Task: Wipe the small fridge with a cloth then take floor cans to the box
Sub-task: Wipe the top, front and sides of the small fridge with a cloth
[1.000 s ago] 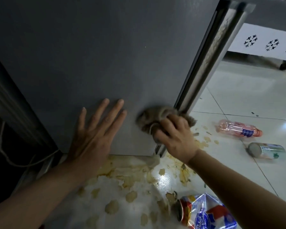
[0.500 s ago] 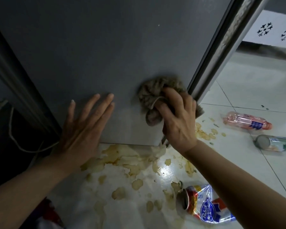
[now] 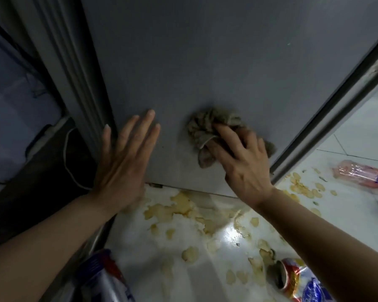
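Pressing the cloth [image 3: 207, 127] firmly with my gripping right hand [image 3: 242, 164], I'd sweep toward six o'clock; left hand [image 3: 122, 158] flat, open on the fridge [image 3: 205, 62]

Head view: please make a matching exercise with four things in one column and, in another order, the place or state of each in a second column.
1. left hand
2. cloth
3. red and blue can
4. pink bottle

a. lying on the floor at the right edge
b. flat on the fridge
c. bunched under the right hand
d. lying by the yellowish spill

Pairs: 1-b, 2-c, 3-d, 4-a
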`<action>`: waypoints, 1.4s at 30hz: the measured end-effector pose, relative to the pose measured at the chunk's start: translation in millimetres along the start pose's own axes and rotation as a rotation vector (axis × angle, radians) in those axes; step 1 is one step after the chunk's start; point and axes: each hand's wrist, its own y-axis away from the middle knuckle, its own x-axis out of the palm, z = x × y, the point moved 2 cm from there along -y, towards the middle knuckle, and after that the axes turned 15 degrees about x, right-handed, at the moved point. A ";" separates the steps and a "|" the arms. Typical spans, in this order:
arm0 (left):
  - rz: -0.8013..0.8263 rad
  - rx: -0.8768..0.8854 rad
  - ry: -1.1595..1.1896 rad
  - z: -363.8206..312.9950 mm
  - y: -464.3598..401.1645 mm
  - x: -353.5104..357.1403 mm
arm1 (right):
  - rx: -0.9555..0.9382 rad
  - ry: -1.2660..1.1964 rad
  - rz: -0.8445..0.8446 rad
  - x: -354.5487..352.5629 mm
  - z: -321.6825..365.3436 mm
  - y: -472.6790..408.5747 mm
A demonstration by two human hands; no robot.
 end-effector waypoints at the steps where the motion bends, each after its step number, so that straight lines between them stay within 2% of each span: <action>1: 0.013 0.006 -0.009 7.6 3.3 0.1 | 0.027 -0.012 -0.034 4.2 5.7 -1.0; 3: 0.034 0.030 -0.029 15.9 6.0 1.3 | -0.068 0.013 -0.032 19.5 13.7 11.9; 6: 0.023 0.038 -0.030 17.8 5.3 2.4 | -0.377 0.149 0.206 47.9 29.0 42.4; 9: 0.016 0.060 -0.024 19.1 6.1 1.0 | -0.428 0.247 0.366 58.4 44.7 51.4; 11: 0.036 0.052 -0.022 23.1 11.7 -1.4 | -0.390 0.204 0.323 50.1 48.5 39.6; 16: 0.088 0.008 0.002 41.9 25.8 -3.5 | -0.069 -0.020 -0.038 26.7 57.6 -26.8; 18: 0.085 0.022 0.023 44.6 28.1 -2.8 | -0.119 0.010 -0.063 35.5 62.0 -22.7; 20: 0.078 0.024 0.047 45.3 28.7 -2.8 | -0.319 0.088 0.095 49.6 68.1 -1.5; 22: 0.075 0.037 0.076 45.4 30.2 -3.7 | -0.493 0.236 0.362 63.5 80.1 22.8; 23: 0.077 0.043 0.090 46.0 31.3 -4.8 | -0.523 0.291 0.466 67.0 86.2 30.8; 25: 0.090 0.042 0.122 47.3 35.9 -6.9 | -0.529 0.332 0.536 67.6 93.6 31.5; 27: 0.132 0.006 0.166 49.1 44.3 -8.5 | -0.454 0.220 0.428 56.9 95.1 11.4; 29: 0.190 -0.059 0.201 53.2 53.5 -8.3 | -0.317 0.041 0.213 42.5 97.0 -22.5; 32: 0.258 -0.124 0.246 57.0 62.9 -2.1 | -0.190 -0.037 0.006 36.7 105.7 -54.8; 34: 0.262 -0.156 0.271 57.3 66.6 1.5 | -0.260 -0.012 0.047 47.2 112.3 -48.1; 37: 0.260 -0.167 0.290 54.0 74.1 3.2 | -0.566 0.224 0.338 72.3 123.6 -9.2; 39: 0.252 -0.178 0.290 54.2 80.6 1.7 | -0.601 0.289 0.463 77.7 130.1 3.1; 42: 0.269 -0.184 0.287 57.8 88.5 -0.7 | -0.491 0.145 0.351 63.1 132.6 -22.8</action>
